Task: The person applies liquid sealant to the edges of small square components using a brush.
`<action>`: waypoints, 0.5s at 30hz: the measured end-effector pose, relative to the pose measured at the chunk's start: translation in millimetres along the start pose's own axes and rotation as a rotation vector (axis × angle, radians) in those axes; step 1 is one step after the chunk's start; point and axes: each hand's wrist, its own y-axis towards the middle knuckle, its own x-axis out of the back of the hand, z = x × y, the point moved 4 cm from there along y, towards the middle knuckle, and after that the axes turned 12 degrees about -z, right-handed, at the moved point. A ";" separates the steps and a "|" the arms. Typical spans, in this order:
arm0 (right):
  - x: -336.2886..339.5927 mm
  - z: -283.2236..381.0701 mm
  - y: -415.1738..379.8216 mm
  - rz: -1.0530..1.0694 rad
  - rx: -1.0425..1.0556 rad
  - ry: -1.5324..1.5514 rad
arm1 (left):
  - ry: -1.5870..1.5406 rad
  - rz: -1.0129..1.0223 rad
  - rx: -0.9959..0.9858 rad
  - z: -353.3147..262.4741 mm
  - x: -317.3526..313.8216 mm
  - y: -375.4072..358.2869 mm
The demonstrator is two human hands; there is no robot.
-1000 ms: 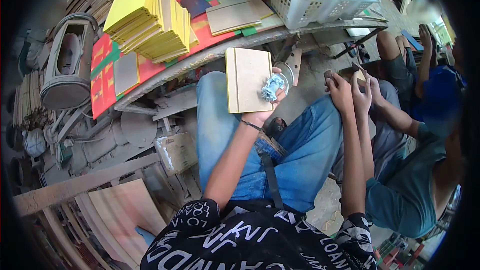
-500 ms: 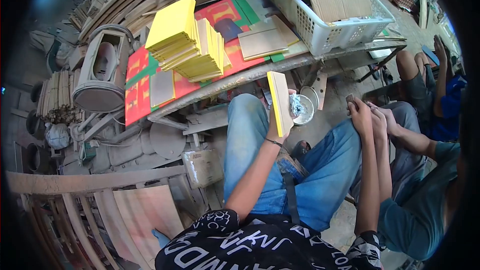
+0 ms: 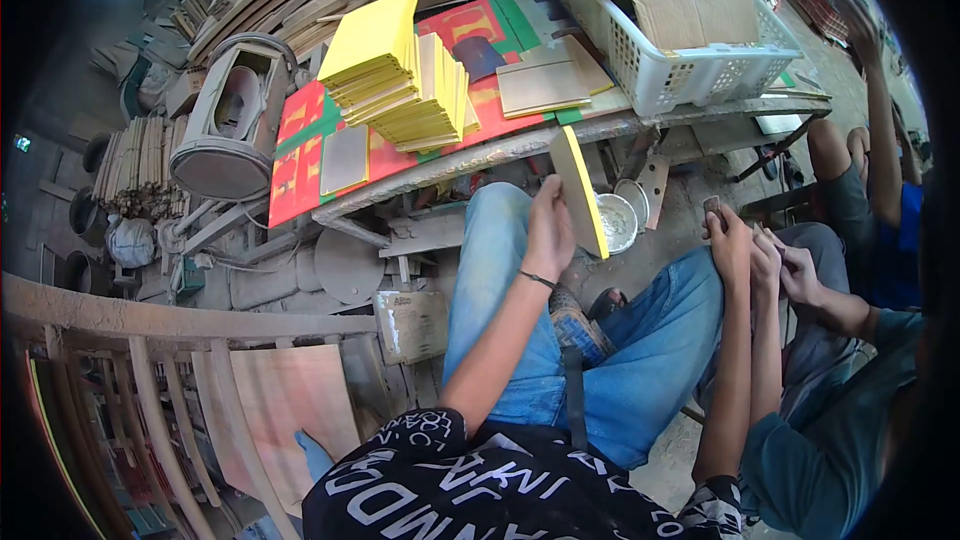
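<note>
My left hand [image 3: 550, 232] grips a thin rectangular board [image 3: 573, 178] with a yellow edge, held tilted above my knees. Its fingers are partly hidden along the board's tan side. Behind the board's lower end is a white bucket [image 3: 618, 226] with whitish stuff inside. Near my right knee, my right hand [image 3: 732, 242] is closed around a small brown piece [image 3: 711, 206], whose exact kind I cannot make out. A stack of yellow-edged boards [image 3: 400, 75] rises from the table ahead.
The table [image 3: 480, 155] carries loose boards [image 3: 545, 85] and a white plastic basket [image 3: 690, 70] with cardboard. At right sits a co-worker in a teal sleeve [image 3: 895, 335], hands close to my right arm. A wooden railing [image 3: 180, 315] runs along the left.
The board in my left hand has turned, so its yellow edge now faces right. A crumpled pale-blue thing beside it is no longer visible. The view has shifted slightly.
</note>
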 end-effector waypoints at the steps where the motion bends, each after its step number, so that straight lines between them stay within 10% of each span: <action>1: 0.7 -3.5 2.0 -0.004 -0.004 -0.002 | 0.003 0.002 0.005 -8.6 -9.7 -7.6; 13: 4.5 -3.5 0.6 0.022 0.036 -0.058 | -0.155 0.031 -0.081 -69.2 -23.8 -39.0; 15: 5.5 -2.8 1.4 0.030 0.042 -0.089 | -0.310 0.384 -0.035 -77.3 -34.6 -40.7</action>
